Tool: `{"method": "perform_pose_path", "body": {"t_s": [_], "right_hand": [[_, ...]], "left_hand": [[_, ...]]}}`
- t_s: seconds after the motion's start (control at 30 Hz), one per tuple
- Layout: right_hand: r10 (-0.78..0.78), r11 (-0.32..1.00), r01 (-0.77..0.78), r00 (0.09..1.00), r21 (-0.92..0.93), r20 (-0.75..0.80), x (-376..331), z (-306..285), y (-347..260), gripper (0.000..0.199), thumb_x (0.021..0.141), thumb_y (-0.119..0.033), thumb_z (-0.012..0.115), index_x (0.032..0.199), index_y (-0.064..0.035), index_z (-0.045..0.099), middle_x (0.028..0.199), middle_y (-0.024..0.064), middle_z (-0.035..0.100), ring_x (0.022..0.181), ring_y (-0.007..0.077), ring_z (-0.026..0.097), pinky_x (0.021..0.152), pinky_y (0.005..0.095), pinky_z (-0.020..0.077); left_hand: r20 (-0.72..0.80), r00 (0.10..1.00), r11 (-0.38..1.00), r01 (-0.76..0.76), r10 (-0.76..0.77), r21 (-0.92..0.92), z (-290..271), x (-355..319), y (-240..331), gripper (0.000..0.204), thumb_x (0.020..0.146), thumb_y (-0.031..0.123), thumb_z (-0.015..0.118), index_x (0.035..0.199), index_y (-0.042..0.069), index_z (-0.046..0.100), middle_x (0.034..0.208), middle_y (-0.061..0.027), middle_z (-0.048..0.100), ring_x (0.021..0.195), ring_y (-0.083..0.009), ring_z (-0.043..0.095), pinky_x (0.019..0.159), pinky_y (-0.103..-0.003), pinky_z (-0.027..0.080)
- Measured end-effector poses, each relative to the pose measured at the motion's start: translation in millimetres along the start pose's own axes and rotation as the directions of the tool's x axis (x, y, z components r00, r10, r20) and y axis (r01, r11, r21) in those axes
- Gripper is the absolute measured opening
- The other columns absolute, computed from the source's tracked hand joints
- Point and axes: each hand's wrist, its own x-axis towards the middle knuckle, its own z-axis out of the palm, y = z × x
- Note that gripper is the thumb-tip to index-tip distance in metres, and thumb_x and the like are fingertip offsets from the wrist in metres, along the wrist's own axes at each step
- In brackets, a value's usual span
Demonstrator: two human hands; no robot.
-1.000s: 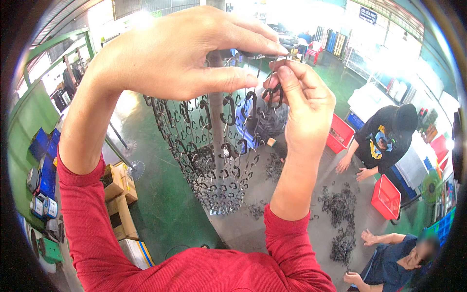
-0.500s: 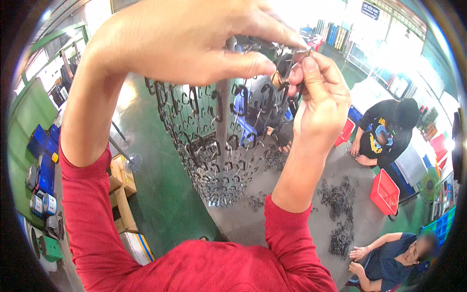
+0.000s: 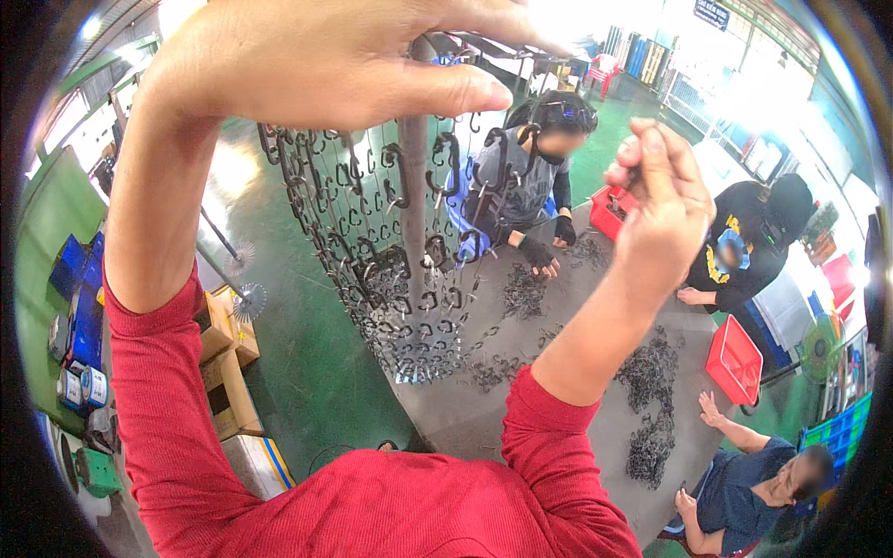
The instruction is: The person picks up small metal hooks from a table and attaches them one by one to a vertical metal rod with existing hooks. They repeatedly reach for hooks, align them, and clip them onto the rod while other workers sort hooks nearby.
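Observation:
A tall hanging rack (image 3: 416,205) carries rows of black C-shaped hooks (image 3: 445,163) on thin wires around a grey pole. Over its top lies my left hand (image 3: 307,70), thumb stretched out and apart from the fingers, which run partly out of the upper edge. Nothing shows between thumb and fingers, though the rack's top is hidden behind them. My right hand (image 3: 660,191) is raised to the right of the rack, apart from it. Its fingertips are pressed together; a small dark spot shows among them, too small to name.
A grey table (image 3: 558,437) bears piles of black hooks (image 3: 651,451). Three people work around it, near a red basket (image 3: 735,363) and a red bin (image 3: 609,212). Cardboard boxes (image 3: 228,381) and wire wheels (image 3: 249,302) stand left of the rack.
My right hand has moved right, away from the rack and my left hand. My left hand has shifted slightly left. The lower-right person's hands have moved apart.

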Motion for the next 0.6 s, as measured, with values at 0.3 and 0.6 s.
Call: {"method": "perform_pose_path", "body": {"t_s": [0.3, 0.6], "right_hand": [[-0.271, 0.107, 0.286, 0.93, -0.952, 0.249, 11.7, -67.9, 20.4, 0.021, 0.084, -0.013, 0.052, 0.099, 0.0001, 0.059, 0.088, 0.0113, 0.062, 0.078, 0.0152, 0.059, 0.072, 0.0261, 0.0456], [0.193, 0.933, -0.33, 0.792, 0.141, 0.579, 11.0, 49.2, -3.4, 0.025, 0.085, -0.016, 0.053, 0.102, 0.0026, 0.057, 0.085, 0.008, 0.062, 0.073, 0.0126, 0.058, 0.068, 0.0252, 0.0466]], "left_hand": [[-0.052, 0.985, 0.966, 0.171, -0.164, 0.192, -4.6, -4.5, 14.9, 0.049, 0.081, 0.025, 0.055, 0.115, -0.009, 0.043, 0.111, -0.0232, 0.048, 0.103, -0.0318, 0.049, 0.086, -0.035, 0.041], [-0.113, 0.919, 0.922, 0.384, -0.378, 0.041, -5.9, -3.0, 21.5, 0.047, 0.067, 0.023, 0.067, 0.107, 0.001, 0.051, 0.102, -0.0116, 0.056, 0.095, -0.0293, 0.054, 0.083, -0.035, 0.042]]}}
